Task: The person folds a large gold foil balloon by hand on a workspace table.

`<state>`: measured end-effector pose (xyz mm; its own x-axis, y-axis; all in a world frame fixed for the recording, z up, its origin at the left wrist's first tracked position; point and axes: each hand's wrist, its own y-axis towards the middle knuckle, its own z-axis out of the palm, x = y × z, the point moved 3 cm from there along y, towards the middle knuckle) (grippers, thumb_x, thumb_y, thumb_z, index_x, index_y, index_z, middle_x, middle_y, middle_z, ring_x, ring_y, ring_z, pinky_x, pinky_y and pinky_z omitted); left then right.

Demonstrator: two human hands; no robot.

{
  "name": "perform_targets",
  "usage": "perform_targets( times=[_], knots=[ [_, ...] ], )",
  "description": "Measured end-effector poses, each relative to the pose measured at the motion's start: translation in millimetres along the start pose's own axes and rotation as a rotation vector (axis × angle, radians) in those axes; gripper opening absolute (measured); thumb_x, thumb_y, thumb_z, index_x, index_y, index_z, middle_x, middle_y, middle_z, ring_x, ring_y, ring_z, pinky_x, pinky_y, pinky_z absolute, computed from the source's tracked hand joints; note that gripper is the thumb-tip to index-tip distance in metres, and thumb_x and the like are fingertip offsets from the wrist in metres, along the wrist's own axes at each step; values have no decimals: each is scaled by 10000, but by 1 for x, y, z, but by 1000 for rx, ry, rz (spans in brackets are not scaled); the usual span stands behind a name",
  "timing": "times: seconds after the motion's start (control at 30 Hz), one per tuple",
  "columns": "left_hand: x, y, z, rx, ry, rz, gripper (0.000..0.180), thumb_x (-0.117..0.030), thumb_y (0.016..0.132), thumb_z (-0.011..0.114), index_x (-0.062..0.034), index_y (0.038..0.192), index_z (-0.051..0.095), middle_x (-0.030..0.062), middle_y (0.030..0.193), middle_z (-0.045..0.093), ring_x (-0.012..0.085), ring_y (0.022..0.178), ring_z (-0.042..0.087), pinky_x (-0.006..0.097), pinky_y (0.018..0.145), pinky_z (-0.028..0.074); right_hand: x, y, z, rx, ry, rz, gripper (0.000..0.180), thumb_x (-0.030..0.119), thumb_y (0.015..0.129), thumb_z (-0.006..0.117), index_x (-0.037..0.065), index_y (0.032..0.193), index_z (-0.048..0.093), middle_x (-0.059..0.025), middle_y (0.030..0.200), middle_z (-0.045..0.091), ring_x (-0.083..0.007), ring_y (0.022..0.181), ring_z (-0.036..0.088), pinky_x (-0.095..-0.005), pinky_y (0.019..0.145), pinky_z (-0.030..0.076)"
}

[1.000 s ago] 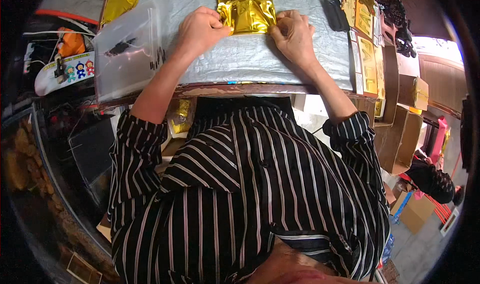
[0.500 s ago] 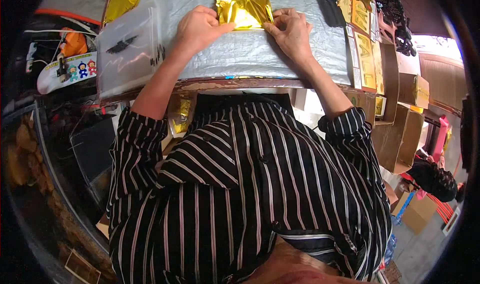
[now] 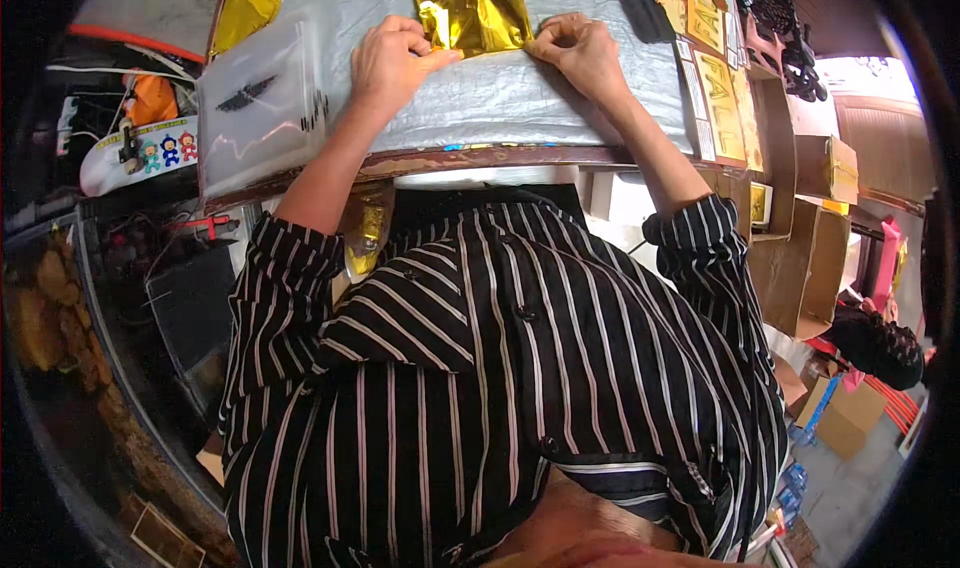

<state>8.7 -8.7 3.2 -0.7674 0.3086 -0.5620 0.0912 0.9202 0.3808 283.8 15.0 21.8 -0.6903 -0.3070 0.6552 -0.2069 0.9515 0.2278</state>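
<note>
A shiny gold foil piece (image 3: 475, 20), folded roughly into a rectangle, lies on the silver-grey sheet covering the table. At its far edge is a small tab with a red spot. My left hand (image 3: 394, 66) is closed at the near left corner, thumb along the lower edge. Across from it, my right hand (image 3: 585, 58) pinches the near right corner between thumb and forefinger, with the other fingers curled. Creases run over the foil between the two hands. What kind of foil article it is, I cannot make out.
Left of my hands lies a clear plastic sleeve (image 3: 255, 108) with dark marks, and beyond it gold foil (image 3: 250, 8). A black object (image 3: 647, 11) sits to the right, beside flat packages with gold shapes (image 3: 715, 93). Cardboard boxes (image 3: 800, 268) stand right of the table.
The foil sits slightly further left in the picture and tilts a little. Its surface looks more creased, and its bright reflection has shrunk. Both hands keep hold at the near corners.
</note>
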Motion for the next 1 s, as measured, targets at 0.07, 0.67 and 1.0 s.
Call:
perform_targets(
  times=[0.07,0.67,1.0],
  knots=[
    [-1,-3,1,-3,12,6,414,-442,694,911,-61,706,751,48,1036,723,289,949,679,442,810,529,2,-1,-1,-12,-24,46,220,245,807,863,49,868,783,-102,1009,767,-202,992,713,-331,909,538],
    [7,28,-18,-31,-205,417,544,-304,718,920,-87,1150,672,111,1282,642,346,1190,608,454,1031,479,26,-19,-8,97,-199,-613,185,135,835,788,59,1002,761,-84,1215,687,-312,1149,590,-421,1037,411],
    [-77,-38,-23,82,8,452,979,-250,757,900,-104,1566,367,111,1552,479,296,1439,455,478,1177,373,28,-9,-3,267,-298,-585,276,195,907,736,96,1165,730,-42,1243,661,-264,1181,588,-451,958,430]
  ],
)
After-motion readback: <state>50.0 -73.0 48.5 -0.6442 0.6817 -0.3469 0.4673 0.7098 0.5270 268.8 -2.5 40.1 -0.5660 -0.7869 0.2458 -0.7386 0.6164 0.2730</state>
